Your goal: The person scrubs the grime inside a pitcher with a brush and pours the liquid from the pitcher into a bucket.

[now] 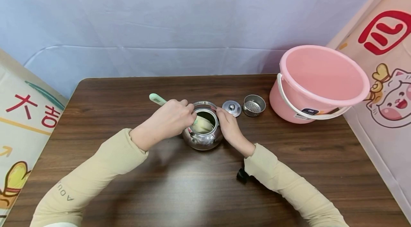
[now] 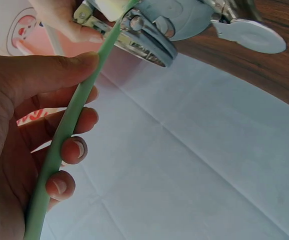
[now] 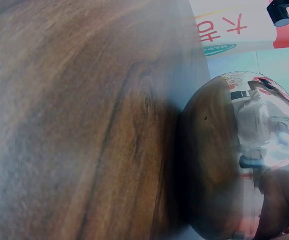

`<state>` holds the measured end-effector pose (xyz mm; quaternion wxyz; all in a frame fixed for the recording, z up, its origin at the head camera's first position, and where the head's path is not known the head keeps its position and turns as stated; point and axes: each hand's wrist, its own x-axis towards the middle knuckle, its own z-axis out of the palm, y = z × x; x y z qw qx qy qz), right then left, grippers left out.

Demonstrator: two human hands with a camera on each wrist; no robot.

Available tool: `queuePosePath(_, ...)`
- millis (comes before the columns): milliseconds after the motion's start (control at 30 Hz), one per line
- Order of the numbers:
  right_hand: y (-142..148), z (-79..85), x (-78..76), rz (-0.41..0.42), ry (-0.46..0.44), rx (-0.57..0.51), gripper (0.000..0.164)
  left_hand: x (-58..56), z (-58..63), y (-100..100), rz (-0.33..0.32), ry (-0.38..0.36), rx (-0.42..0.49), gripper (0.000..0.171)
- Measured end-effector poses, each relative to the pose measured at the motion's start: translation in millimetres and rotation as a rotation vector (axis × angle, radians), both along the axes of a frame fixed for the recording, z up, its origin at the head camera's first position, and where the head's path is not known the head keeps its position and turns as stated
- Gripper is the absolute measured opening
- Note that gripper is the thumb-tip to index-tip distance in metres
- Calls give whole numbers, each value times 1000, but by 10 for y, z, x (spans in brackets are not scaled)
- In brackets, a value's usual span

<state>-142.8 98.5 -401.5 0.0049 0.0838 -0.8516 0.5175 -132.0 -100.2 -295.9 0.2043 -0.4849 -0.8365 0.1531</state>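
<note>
A shiny metal teapot (image 1: 203,144) stands lidless on the table, its handle raised above the opening. My left hand (image 1: 167,120) grips the light green handle (image 2: 67,125) of a sponge brush, thumb on one side and fingers wrapped round the other. The brush's pale sponge head (image 1: 203,125) sits inside the teapot's mouth. At the pot's right side my right hand (image 1: 232,129) holds it near the rim and the handle's base. The right wrist view shows mostly the pot's rounded mirror-like body (image 3: 209,150), with only a bit of that hand at the lower corner.
Behind the right hand lie a metal lid (image 1: 232,107) with a knob and a small perforated strainer cup (image 1: 254,106). A pink bucket (image 1: 289,107) with a white handle stands at the right. The brown wooden table (image 1: 144,198) backs onto a pale cloth (image 1: 167,23).
</note>
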Motion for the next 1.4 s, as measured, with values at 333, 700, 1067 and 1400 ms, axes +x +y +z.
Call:
queuePosePath(333,-4,14,10,3,14,-3,42,13,22,10,2,-43,8,18)
queuePosePath(700,-5,8,7,8,12,2,43,32,12,17,10,-82,33,15)
queuePosePath(1067,2,8,7,9,-1,-11,42,39,-58,19,23,-115,77,18)
queuePosePath(1400,-1,11,1,10,-4,-14,43,46,-130,32,33,-103,126,20)
